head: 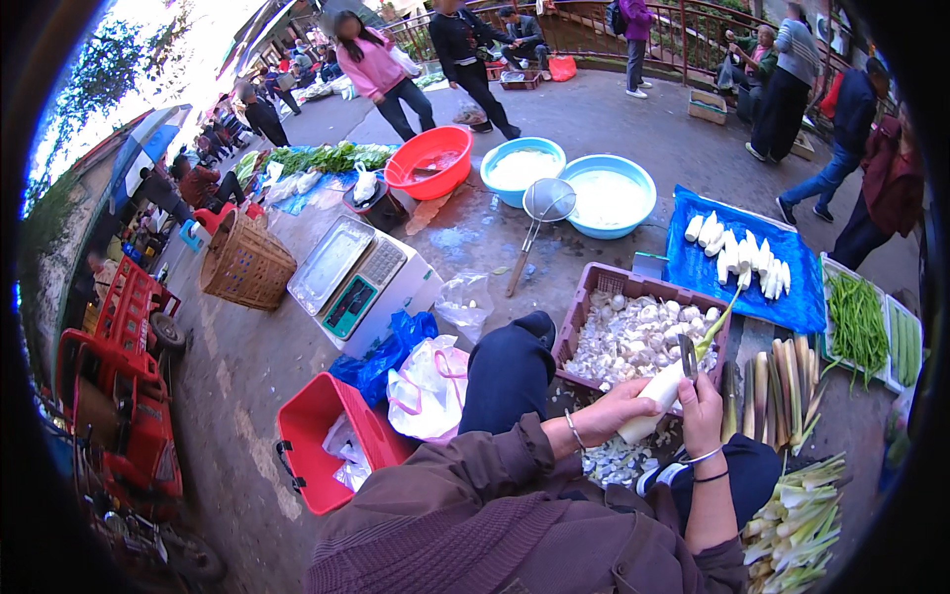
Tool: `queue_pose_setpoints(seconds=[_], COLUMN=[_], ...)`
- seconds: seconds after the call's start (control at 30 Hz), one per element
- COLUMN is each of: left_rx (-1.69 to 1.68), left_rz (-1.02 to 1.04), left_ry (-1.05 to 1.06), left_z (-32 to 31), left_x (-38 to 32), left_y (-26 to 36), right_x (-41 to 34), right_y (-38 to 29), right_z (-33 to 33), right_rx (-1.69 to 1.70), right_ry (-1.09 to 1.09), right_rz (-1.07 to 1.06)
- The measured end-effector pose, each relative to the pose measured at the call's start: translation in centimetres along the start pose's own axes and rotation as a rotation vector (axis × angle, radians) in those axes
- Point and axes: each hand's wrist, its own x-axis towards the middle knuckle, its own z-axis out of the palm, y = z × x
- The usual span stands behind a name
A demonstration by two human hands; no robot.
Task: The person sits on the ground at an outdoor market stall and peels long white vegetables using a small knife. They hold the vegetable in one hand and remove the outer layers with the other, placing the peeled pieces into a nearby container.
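Note:
My left hand (616, 410) is closed around the thick end of a white peeled stem vegetable (650, 407), which looks like a water bamboo shoot with a green tip. My right hand (700, 416) grips a small knife (687, 356), its blade upright against the shoot near the green part. Both hands are above the near edge of a purple plastic crate (577, 319) holding garlic bulbs (631, 334). Unpeeled stalks (779, 393) lie to the right, with a heap of stripped green husks (794, 520) nearer me. Peeled white shoots (731, 249) rest on a blue plastic sheet (690, 289).
Left of my knee are a digital scale (364, 282), plastic bags (430, 386) and a red bin (349, 386). Ahead stand a red basin (460, 178), two blue basins (638, 223) and a strainer (549, 200). Green beans (857, 319) lie far right. People walk beyond.

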Motion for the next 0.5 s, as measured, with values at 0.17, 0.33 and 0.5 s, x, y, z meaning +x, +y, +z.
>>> queue_pose_setpoints(seconds=[0.17,0.33,0.5], left_rx=[0.177,0.869,0.503], left_rz=[0.128,0.477,0.294], left_ry=[0.087,0.34,0.191], left_z=[0.8,0.3,0.2], left_x=[0.1,0.4,0.6], left_y=[-0.5,-0.2,-0.1], right_x=[-0.4,-0.2,0.4], right_y=[0.9,1.4,0.9], right_z=[-0.4,-0.6,-0.1], right_rx=[0.041,0.008,0.181], right_ry=[-0.051,-0.04,-0.084], right_rz=[0.107,0.144,0.159])
